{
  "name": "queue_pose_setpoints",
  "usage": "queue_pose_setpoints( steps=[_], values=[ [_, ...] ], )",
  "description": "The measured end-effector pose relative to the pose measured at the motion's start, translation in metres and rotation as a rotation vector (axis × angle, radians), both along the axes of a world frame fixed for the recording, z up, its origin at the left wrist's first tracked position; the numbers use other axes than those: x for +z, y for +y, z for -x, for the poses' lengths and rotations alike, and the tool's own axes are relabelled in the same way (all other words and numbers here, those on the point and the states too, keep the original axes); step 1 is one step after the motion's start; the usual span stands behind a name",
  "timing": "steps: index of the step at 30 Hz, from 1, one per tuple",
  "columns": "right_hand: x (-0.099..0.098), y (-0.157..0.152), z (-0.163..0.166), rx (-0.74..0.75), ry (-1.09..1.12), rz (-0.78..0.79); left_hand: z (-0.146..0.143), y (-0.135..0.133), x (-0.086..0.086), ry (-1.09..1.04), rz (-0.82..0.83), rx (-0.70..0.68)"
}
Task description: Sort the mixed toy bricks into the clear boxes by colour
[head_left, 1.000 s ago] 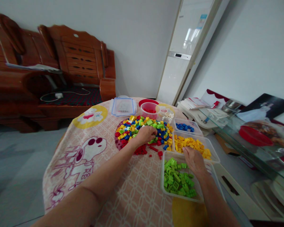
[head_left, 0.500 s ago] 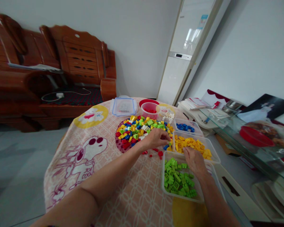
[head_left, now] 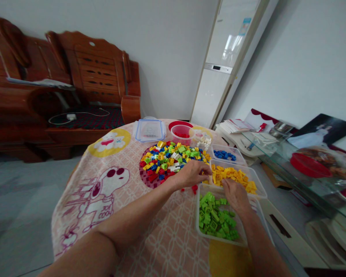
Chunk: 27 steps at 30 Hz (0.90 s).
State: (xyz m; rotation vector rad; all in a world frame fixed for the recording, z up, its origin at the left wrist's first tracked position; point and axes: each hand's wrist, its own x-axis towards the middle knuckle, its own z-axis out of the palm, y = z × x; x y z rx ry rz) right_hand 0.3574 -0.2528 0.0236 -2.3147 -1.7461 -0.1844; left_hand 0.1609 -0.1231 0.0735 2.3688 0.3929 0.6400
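Observation:
A pile of mixed coloured bricks (head_left: 170, 159) lies on the cartoon-print tablecloth (head_left: 109, 192). My left hand (head_left: 192, 173) reaches across the pile's right edge to the rim of the clear box of yellow bricks (head_left: 233, 177), fingers pinched together; what they hold is too small to name. My right hand (head_left: 233, 194) rests on the shared rim between the yellow box and the clear box of green bricks (head_left: 216, 219), fingers curled down. A smaller box of blue bricks (head_left: 225, 155) sits behind the yellow one. Loose red bricks (head_left: 193, 188) lie by my left wrist.
A red tub (head_left: 182, 134) and a clear lid (head_left: 150, 130) stand at the table's far side. A wooden sofa (head_left: 63, 88) is at the left, a tall white air conditioner (head_left: 222, 65) behind. A glass side table (head_left: 305, 161) with a red bowl stands right.
My left hand has moved right from the middle of the mixed pile to the yellow box's rim, fingers pinched. My right hand has barely shifted.

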Motion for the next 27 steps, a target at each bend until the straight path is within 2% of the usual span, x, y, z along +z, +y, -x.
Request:
queue_pose_setpoints(
  steps=[5,9,13,16,27],
  values=[
    [0.000,0.000,0.000,0.004,-0.005,-0.010,0.015,0.040,-0.003,0.048,-0.072,0.272],
    [-0.001,0.000,-0.001,0.002,-0.009,-0.004,0.019,0.050,-0.014,0.189,-0.185,0.374],
    [-0.001,0.001,-0.001,-0.005,-0.018,0.020,0.014,0.045,-0.026,0.373,-0.298,0.388],
    [0.000,0.001,-0.001,0.005,-0.004,0.012,0.010,0.042,-0.032,0.434,-0.356,0.381],
    [-0.003,0.001,-0.002,0.012,-0.005,-0.025,0.013,0.045,-0.030,0.340,-0.261,0.419]
  ],
)
